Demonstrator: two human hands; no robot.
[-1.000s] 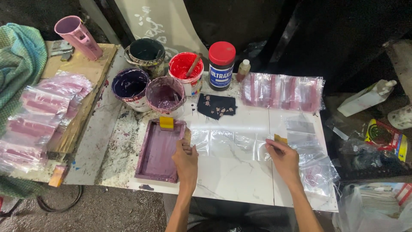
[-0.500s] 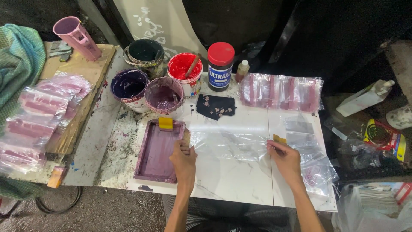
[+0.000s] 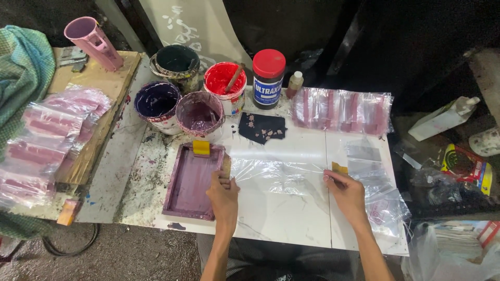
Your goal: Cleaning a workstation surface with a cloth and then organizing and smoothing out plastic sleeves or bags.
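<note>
A clear plastic bag [image 3: 278, 177] lies flat on the white tabletop [image 3: 281, 224] between my hands. My left hand [image 3: 223, 193] presses down on the bag's left edge, right beside a purple-stained printing frame [image 3: 191, 179] with a yellow squeegee [image 3: 201, 148] at its far end. My right hand [image 3: 346, 193] rests on the bag's right edge, fingertips next to a small yellow-brown piece [image 3: 339, 167]. Neither hand lifts the bag.
Paint tubs stand behind: dark green [image 3: 176, 63], red [image 3: 225, 86] with a stick, dark blue [image 3: 156, 104], purple [image 3: 199, 114]. A red-lidded jar [image 3: 268, 77], a small bottle [image 3: 295, 84], a dark cloth [image 3: 262, 127], printed bags [image 3: 341, 110] and more bags [image 3: 44, 135] at left.
The bag has been smoothed flatter, and both hands have shifted slightly along its edges. Everything else stands as before.
</note>
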